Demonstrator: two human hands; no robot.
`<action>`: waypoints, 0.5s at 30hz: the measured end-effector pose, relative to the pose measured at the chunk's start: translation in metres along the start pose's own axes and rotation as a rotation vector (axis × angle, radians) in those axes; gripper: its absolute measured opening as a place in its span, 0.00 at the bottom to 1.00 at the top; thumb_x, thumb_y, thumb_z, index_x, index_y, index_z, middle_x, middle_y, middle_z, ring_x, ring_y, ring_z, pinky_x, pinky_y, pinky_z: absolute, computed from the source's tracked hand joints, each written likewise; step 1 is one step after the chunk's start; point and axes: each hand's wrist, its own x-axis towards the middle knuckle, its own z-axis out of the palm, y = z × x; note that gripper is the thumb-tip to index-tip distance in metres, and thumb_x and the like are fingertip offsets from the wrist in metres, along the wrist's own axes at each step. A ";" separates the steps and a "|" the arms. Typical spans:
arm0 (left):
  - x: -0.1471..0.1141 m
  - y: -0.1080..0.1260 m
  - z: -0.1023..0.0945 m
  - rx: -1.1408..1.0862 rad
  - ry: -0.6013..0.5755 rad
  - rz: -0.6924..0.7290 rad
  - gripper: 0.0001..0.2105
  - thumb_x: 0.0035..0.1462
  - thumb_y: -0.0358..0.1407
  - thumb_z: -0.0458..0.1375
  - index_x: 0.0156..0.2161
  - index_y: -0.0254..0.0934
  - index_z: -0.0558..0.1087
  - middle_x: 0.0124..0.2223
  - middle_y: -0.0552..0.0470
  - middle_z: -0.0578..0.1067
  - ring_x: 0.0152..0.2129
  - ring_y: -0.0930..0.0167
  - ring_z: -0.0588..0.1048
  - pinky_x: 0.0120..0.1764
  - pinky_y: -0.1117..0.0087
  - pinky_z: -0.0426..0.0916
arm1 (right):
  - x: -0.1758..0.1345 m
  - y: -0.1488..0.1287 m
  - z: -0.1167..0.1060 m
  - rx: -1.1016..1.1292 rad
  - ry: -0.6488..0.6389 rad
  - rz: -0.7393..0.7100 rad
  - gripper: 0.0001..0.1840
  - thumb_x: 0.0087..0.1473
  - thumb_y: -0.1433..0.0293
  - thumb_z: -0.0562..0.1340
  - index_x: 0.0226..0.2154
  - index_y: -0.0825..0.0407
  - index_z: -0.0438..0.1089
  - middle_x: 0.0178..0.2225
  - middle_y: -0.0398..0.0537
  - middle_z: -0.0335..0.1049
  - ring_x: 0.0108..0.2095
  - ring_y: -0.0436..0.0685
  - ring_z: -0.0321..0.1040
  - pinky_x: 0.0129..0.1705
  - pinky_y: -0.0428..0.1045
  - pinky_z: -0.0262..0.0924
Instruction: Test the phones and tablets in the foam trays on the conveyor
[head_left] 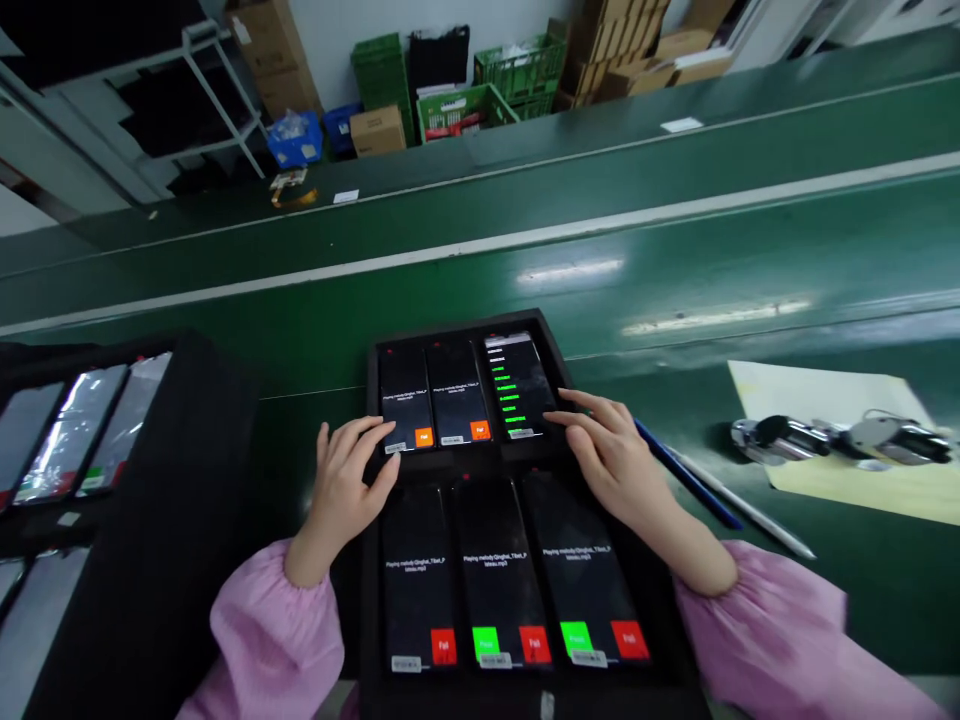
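A black foam tray [420, 462] holds smartphones in two rows of three. My left hand [349, 485] rests at the tray's left edge, fingers apart, with index and thumb at the lower left corner of the top-left phone [405, 385]. That phone and the top-middle phone [456, 375] show white text and an orange Fail box. Stretched fingers of my right hand [619, 455] reach over the right edge, one fingertip at the top-right phone [517, 390], whose screen lists green lines. Below lie the front-left phone [415, 530], front-middle phone [499, 590] and front-right phone [581, 590], with red Fail boxes.
Another black tray [202, 430] with several phones stands at left. On the green bench [315, 310], a blue pen [694, 480] and a white pen [750, 510] lie right, near a silver-and-black device [787, 438] on yellowish paper [840, 490]. Crates [480, 105] and cartons [379, 130] stand behind.
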 end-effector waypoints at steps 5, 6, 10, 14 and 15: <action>0.005 -0.003 0.006 -0.022 0.019 -0.016 0.15 0.71 0.41 0.53 0.58 0.44 0.74 0.60 0.44 0.78 0.58 0.57 0.76 0.70 0.38 0.51 | 0.001 -0.002 0.007 -0.038 -0.029 -0.030 0.23 0.74 0.60 0.51 0.50 0.45 0.81 0.62 0.54 0.70 0.61 0.68 0.65 0.60 0.69 0.67; 0.004 -0.003 0.008 -0.027 0.020 -0.020 0.15 0.72 0.41 0.53 0.58 0.44 0.74 0.60 0.43 0.78 0.58 0.57 0.76 0.69 0.38 0.51 | 0.001 -0.003 0.007 -0.044 -0.034 -0.036 0.23 0.74 0.60 0.50 0.50 0.45 0.81 0.63 0.54 0.70 0.62 0.69 0.64 0.60 0.69 0.67; 0.002 -0.004 0.011 -0.046 0.012 -0.040 0.16 0.72 0.41 0.52 0.58 0.43 0.74 0.59 0.44 0.78 0.57 0.57 0.76 0.69 0.38 0.52 | -0.002 -0.002 0.007 -0.058 -0.047 -0.055 0.24 0.75 0.60 0.49 0.52 0.43 0.81 0.64 0.54 0.68 0.62 0.69 0.63 0.59 0.69 0.66; 0.021 -0.011 0.006 -0.057 0.003 -0.065 0.17 0.72 0.42 0.51 0.58 0.43 0.74 0.59 0.44 0.78 0.59 0.58 0.75 0.69 0.43 0.54 | -0.003 -0.001 0.008 -0.069 -0.052 -0.069 0.25 0.74 0.60 0.49 0.52 0.42 0.81 0.64 0.54 0.68 0.61 0.70 0.63 0.58 0.69 0.66; 0.030 -0.015 0.005 -0.058 -0.002 -0.074 0.17 0.72 0.43 0.50 0.58 0.43 0.74 0.59 0.44 0.78 0.59 0.58 0.74 0.68 0.44 0.56 | -0.003 -0.001 0.008 -0.071 -0.053 -0.071 0.25 0.74 0.61 0.49 0.52 0.42 0.81 0.64 0.54 0.68 0.61 0.70 0.63 0.58 0.69 0.66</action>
